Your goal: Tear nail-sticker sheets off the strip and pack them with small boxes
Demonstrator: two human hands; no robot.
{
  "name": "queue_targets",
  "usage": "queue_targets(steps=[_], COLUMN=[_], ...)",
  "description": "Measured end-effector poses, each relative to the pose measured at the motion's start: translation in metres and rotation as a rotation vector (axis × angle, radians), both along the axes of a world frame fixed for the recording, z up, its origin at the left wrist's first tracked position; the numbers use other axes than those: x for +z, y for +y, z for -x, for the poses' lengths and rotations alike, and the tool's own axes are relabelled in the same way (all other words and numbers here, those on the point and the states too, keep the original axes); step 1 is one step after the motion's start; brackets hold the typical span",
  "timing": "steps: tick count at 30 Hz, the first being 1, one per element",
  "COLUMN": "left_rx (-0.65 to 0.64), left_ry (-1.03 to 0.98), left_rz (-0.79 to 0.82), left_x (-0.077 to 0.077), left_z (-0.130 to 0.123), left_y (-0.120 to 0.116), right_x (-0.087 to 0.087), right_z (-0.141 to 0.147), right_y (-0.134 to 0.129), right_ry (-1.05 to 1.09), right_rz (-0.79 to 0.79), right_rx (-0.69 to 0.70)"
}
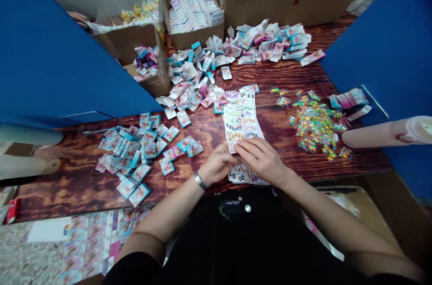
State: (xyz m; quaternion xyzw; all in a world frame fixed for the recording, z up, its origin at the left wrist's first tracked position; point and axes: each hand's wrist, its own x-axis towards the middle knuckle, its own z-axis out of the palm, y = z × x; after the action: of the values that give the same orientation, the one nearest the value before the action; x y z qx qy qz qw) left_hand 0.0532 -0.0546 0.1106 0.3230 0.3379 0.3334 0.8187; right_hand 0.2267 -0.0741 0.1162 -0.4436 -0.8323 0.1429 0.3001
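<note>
- White sheets of stick-on nail art (pixel 241 118) lie in a small stack on the tabletop (pixel 77 190), near the middle of the picture
- Their long side points away from the person and leans a bit to the right
- The left hand (pixel 218 163) and the right hand (pixel 259 159) sit close together at the near end of the stack, and the sheets stretch out ahead of them
- The right hand lies more over the sheets, so it is the nearer one
- Both hands are curled, with the fingers bent down on the paper edge; I cannot tell if they pinch it
- More sheets (pixel 248 176) stick out under the hands
- A metal watch (pixel 200 181) sits on the left wrist
- Flat printed boxes (pixel 126 154) lie to the left, and a bigger heap of boxes (pixel 202 73) lies ahead
- Small shiny packets (pixel 315 125) lie to the right
- Another person's hand (pixel 77 17) shows far off, by a cardboard box (pixel 192 15)
</note>
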Motion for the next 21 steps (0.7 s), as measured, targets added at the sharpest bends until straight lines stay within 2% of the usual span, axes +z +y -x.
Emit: queue_targets(steps=[5, 7, 10, 12, 15, 18, 19, 21], left_rx=[-0.073, -0.091, -0.123, -0.131, -0.170, -0.172, -0.160, -0.144], left_ry=[-0.005, 0.110, 0.340, 0.430, 0.487, 0.532, 0.534, 0.516], left_rz=[-0.134, -0.257, -0.422, -0.482, -0.525, -0.495, -0.469, -0.415], left_x=[0.000, -0.006, -0.015, -0.021, -0.025, -0.027, -0.027, -0.028], left_z=[0.005, 0.008, 0.010, 0.009, 0.007, 0.006, 0.006, 0.005], left_y=[0.001, 0.002, 0.004, 0.005, 0.006, 0.005, 0.004, 0.003], right_x=[-0.009, -0.007, -0.004, -0.006, -0.014, -0.024, -0.028, -0.036], right_z=[-0.002, -0.002, 0.002, 0.006, 0.005, -0.021, -0.036, -0.073], right_y=[0.005, 0.006, 0.005, 0.002, 0.000, 0.011, 0.020, 0.044], right_ry=[0.110, 0.191, 0.242, 0.203, 0.136, 0.095, 0.069, -0.046], right_rz=[0.051, 0.146, 0.247, 0.244, 0.210, 0.191, 0.193, 0.223], right_rx=[0.028, 0.017, -0.110, -0.159, -0.128, -0.150, -0.199, -0.418])
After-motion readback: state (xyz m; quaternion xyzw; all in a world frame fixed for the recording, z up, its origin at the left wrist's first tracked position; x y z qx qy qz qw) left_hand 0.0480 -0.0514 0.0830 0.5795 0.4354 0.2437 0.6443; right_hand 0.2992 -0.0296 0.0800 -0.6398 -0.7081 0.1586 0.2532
